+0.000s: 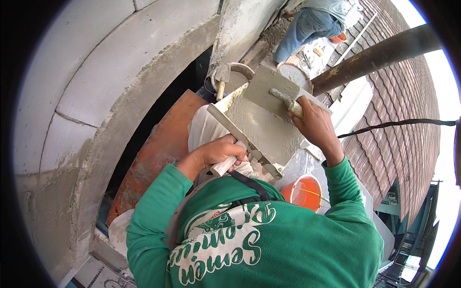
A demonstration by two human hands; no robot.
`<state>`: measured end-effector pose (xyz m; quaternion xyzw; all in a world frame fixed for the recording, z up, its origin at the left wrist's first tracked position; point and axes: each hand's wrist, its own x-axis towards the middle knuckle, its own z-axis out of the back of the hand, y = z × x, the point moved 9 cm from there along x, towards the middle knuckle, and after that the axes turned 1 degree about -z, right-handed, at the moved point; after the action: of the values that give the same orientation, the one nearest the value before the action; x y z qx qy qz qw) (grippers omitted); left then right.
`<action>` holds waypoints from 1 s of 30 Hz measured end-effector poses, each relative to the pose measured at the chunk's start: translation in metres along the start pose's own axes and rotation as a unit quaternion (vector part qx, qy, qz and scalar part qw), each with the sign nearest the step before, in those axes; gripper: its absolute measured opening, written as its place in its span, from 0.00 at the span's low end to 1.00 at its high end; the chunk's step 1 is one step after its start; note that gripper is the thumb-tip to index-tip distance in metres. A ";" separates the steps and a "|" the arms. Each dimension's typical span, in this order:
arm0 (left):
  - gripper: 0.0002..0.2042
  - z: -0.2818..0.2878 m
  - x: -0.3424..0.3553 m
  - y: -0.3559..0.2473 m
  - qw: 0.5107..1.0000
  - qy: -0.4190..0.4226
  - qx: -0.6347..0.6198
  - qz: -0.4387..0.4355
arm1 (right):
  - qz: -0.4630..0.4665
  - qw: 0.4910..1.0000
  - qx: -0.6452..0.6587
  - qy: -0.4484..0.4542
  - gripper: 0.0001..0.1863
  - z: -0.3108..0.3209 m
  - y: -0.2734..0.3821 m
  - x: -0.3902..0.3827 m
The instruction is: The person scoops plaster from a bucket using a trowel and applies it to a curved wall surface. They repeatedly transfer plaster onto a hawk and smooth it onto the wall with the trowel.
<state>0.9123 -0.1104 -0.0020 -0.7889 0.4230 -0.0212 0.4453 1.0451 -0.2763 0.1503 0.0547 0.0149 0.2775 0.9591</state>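
My left hand [218, 151] is closed around the pale wooden handle of a plasterer's hawk [231, 127], held in front of my body. Wet grey mortar [261, 128] is spread over the hawk's face. In my right hand [314, 122], fingers wrapped round its grip, is a plastering trowel [270, 90]. Its broad rectangular blade is coated with mortar and stands tilted at the far side of the hawk. Whether the blade's lower edge touches the board or only the mortar, I cannot tell.
Beyond the hawk are a bucket [238, 79] with a pointing trowel [222, 78] at its rim, and a second bucket [294, 73]. An orange bucket [307, 194] stands at right. A block wall [115, 57] rises left; a brown pipe [384, 57] crosses right. Another person [309, 31] works farther off.
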 end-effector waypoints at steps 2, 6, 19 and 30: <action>0.17 -0.005 0.032 0.011 0.999 0.028 0.009 0.041 | -0.040 0.999 -0.005 0.007 0.18 -0.020 -0.041 -0.001; 0.17 -0.017 0.065 0.037 0.992 0.026 -0.018 0.124 | -0.084 0.996 -0.020 0.014 0.17 -0.055 -0.111 -0.001; 0.22 0.060 -0.004 -0.025 0.982 -0.185 0.013 -0.034 | 0.027 0.940 -0.317 0.125 0.10 -0.123 -0.244 0.064; 0.27 0.094 -0.075 0.003 0.953 -0.295 -0.003 -0.061 | 0.061 0.881 -0.331 0.333 0.09 -0.212 -0.251 0.094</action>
<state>0.9007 0.0049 -0.0357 -0.7854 0.2237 0.1869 0.5460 1.2458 -0.4165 -0.0884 -0.3604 0.2371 0.3257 0.8413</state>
